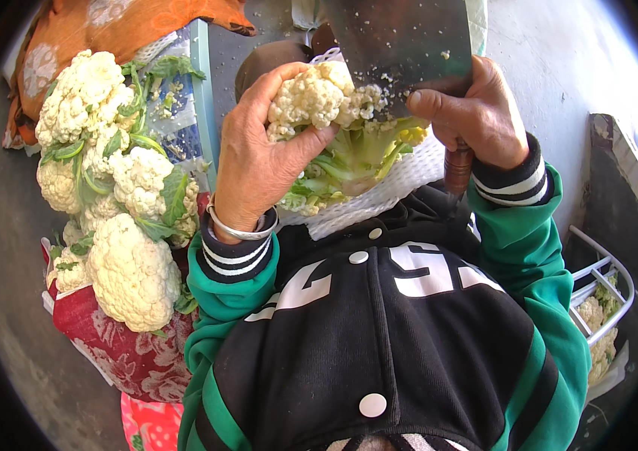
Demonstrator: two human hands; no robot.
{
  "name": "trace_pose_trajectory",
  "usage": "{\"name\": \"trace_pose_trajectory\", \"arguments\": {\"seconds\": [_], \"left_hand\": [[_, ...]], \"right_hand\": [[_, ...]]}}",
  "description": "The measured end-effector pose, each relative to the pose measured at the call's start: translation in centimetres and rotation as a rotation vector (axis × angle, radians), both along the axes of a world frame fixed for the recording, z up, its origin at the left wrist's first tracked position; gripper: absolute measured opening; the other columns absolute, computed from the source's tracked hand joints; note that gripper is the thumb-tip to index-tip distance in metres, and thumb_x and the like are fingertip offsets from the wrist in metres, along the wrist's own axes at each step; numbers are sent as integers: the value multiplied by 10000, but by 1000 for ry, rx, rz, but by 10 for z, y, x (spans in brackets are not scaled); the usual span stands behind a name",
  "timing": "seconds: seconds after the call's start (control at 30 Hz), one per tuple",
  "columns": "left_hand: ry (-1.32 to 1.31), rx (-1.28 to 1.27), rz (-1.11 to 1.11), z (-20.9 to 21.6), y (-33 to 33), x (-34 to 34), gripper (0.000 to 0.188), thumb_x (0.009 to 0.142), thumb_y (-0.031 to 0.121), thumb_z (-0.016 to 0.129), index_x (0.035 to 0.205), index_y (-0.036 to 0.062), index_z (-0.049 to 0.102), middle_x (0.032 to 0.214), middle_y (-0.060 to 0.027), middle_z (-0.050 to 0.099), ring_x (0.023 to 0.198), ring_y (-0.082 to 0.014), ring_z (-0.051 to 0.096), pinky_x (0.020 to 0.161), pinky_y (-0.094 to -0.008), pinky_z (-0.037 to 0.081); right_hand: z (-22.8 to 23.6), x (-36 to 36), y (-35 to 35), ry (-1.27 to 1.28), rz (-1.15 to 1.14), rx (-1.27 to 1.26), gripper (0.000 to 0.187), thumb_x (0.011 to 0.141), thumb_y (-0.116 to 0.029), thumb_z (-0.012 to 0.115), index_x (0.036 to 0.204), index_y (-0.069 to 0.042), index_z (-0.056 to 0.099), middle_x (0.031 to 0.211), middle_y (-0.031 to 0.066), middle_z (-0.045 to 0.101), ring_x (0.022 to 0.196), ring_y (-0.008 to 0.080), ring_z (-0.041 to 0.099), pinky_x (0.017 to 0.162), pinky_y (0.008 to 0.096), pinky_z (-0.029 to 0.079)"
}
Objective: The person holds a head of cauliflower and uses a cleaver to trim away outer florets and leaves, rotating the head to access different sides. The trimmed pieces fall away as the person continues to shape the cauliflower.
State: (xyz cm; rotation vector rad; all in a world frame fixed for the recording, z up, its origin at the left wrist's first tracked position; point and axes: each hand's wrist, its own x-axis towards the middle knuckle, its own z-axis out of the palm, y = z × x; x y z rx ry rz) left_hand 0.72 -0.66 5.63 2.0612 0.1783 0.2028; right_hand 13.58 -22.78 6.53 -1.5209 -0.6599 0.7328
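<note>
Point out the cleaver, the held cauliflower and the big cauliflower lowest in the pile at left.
Cleaver [409, 45]: head view, on the middle of its blade.
Held cauliflower [349, 152]: head view, on its pale green stem.
Big cauliflower [133, 272]: head view, on its creamy white curd.

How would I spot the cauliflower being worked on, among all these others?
Find the black-and-green jacket, then the white netting just above its top button. There, the left hand grips the cauliflower. Unlike the heaped cauliflowers at left, it's held, its pale green stalk showing, with a cleaver at it.
</note>
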Motion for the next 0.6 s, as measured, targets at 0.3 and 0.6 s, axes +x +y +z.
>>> {"name": "trace_pose_trajectory", "arguments": {"seconds": [0.3, 0.6], "left_hand": [[-10, -47, 41, -2, 0, 0, 496, 768, 189, 798, 1191, 29, 594, 1079, -138, 689, 966, -259, 687, 848, -346, 531], [-14, -40, 35, -2, 0, -1, 508, 760, 191, 818, 1189, 30, 598, 1074, -139, 690, 968, -254, 690, 843, -342, 531]], "right_hand": [[1, -19, 7, 103, -292, 22, 434, 950, -303, 659, 1227, 2, 524, 814, 64, 640, 472, 91, 532, 411, 225, 432], [-23, -15, 13, -59, -276, 282, 441, 956, -232, 661, 1301, 5, 520, 1061, 87, 677, 973, 158, 639, 862, 291, 519]]}}
